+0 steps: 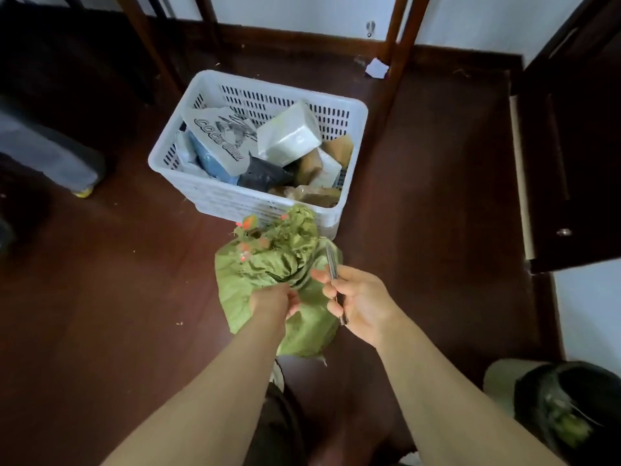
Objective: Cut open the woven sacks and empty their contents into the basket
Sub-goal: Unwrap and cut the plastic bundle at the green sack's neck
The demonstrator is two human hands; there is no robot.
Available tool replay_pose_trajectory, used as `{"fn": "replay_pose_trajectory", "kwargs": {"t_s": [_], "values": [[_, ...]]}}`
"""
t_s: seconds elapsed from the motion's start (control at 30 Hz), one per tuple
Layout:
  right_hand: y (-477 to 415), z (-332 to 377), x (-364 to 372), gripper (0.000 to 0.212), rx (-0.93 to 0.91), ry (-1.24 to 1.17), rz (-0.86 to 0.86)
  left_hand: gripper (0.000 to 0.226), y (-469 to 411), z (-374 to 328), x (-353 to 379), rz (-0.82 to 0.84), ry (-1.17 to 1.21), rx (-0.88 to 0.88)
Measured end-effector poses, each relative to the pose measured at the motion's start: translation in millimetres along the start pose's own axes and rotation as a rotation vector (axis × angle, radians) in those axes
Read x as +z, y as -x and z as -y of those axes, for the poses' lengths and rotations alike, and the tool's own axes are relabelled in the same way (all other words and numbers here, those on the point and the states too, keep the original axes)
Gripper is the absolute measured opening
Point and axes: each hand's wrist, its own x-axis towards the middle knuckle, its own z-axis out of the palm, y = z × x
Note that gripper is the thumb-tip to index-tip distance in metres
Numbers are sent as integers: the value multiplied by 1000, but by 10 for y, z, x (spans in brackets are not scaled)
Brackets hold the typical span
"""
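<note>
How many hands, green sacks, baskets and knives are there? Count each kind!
hands: 2, left hand and right hand
green sack: 1
white basket: 1
knife: 1
Total: 5

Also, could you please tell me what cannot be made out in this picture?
Head view throughout.
green sack: contents hidden by its own fabric.
cutter: handle covered by the grip of the right hand; type unclear.
left hand: fingertips buried in the sack's folds.
basket: lower items hidden under the top parcels.
dark bin: cut off by the right edge.
</note>
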Motion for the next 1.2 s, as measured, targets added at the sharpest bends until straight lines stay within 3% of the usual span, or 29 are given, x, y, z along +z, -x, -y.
{"fn": "replay_pose_trajectory", "kwargs": {"t_s": [0.13, 0.23, 0.37, 0.53, 0.73, 0.83, 1.0, 1.1, 1.17, 1.2], "values": [[-470, -59, 401, 29, 5, -26, -96, 27, -501, -355, -248, -26, -72, -24], [-778, -97, 601, 28, 44, -44, -151, 14, -844, -558, -349, -48, -166, -7], [-1108, -127, 763, 24, 121, 78, -179, 33, -1242, -732, -390, -50, -204, 33], [-1465, -215, 814, 29, 88, 95, -217, 29, -1517, -823, -415, -174, -330, 36], [-1931, -114, 685, 29, 90, 234, -367, 65, -1788, -785, -346, -99, -414, -6], [-2219, 14, 547, 21, 133, 307, -479, 69, -1932, -780, -274, -131, -443, -88], [-2507, 101, 351, 30, 160, 199, -410, 77, -2111, -597, -229, -141, -291, -194], [-2622, 139, 253, 27, 177, 230, -424, 66, -2099, -494, -216, -101, -196, -195], [-2695, 153, 172, 14, 130, 456, -500, 44, -2031, -464, -230, -110, -126, -136], [-2709, 154, 129, 20, 97, 645, -539, 42, -1973, -472, -228, -124, -88, -105]]}}
